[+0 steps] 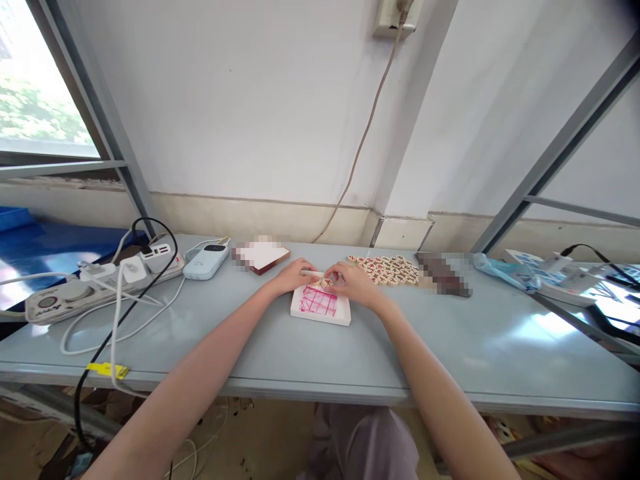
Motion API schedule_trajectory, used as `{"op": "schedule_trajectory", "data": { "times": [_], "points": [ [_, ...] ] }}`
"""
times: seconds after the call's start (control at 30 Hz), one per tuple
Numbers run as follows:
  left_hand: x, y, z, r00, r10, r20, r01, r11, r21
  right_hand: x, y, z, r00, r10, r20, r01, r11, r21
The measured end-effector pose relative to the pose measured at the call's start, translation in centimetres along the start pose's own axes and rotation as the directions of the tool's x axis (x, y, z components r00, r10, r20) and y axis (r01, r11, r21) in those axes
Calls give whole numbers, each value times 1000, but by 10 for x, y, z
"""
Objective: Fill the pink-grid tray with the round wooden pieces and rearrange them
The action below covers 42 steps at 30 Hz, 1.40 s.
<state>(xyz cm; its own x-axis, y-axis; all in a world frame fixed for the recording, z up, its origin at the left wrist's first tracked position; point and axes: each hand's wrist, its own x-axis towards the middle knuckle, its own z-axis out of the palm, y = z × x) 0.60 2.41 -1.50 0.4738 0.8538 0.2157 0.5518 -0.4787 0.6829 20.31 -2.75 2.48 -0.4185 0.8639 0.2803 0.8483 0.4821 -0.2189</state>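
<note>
A shallow white box [323, 319] lies on the desk in front of me, with pink lines drawn in a grid on its inner face. My left hand [296, 276] is closed at the box's far left corner, its fingers curled over the rim. My right hand [354, 283] reaches over the far right part of the box. Its thumb and fingers pinch a round Chinese chess piece [329, 282] with a dark red mark. Fingers partly hide the far end of the box. Many more loose chess pieces [387, 270] lie spread just beyond my right hand.
Behind my left hand lies an open box [273, 259], partly blurred out. A dark blurred object [445, 273] sits right of the pieces. Leftward are a pale blue device [206, 262], a power strip [65, 297] and loose cables. A plastic bag [503, 273] lies far right.
</note>
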Motion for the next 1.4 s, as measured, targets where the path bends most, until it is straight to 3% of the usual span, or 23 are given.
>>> {"op": "schedule_trajectory", "data": {
  "times": [0.13,0.23,0.4,0.47,0.53,0.6,0.67,0.8,0.93,1.07,1.23,1.4],
  "points": [
    [1,0,0,1000,-1,6,1,1000,-6,1,-7,11,1000,-15,-10,14,995,-103],
    [0,2,1,1000,-5,-7,5,1000,2,-2,-6,7,998,-28,-49,23,995,-101],
    [-3,13,1,991,-52,-126,63,994,88,-9,8,-20,998,52,-40,-46,988,145],
    [-4,18,1,984,-50,-169,74,988,137,-12,17,-28,988,130,-86,-112,975,195],
    [-5,22,1,979,-47,-200,87,978,192,-14,28,-31,952,243,-184,-230,969,88],
    [-5,23,1,977,-46,-207,94,970,225,-17,37,-26,913,311,-265,-352,928,-125],
    [-5,23,1,981,-56,-184,96,972,216,-19,45,-17,910,336,-241,-402,857,-323],
    [-4,21,2,992,-92,-87,104,983,150,-20,49,-2,915,400,-43,-368,787,-495],
    [-1,16,4,993,-99,-67,108,985,132,-18,40,0,949,315,-23,-279,802,-528],
    [1,12,6,991,-101,-82,109,989,104,-17,29,-6,972,222,-73,-230,849,-476],
    [1,12,6,992,-97,-76,103,991,81,-17,23,-20,951,254,-177,-293,924,-247],
    [1,10,7,991,-101,-84,106,992,68,-16,27,-22,995,93,-48,-94,996,-6]
  ]
}}
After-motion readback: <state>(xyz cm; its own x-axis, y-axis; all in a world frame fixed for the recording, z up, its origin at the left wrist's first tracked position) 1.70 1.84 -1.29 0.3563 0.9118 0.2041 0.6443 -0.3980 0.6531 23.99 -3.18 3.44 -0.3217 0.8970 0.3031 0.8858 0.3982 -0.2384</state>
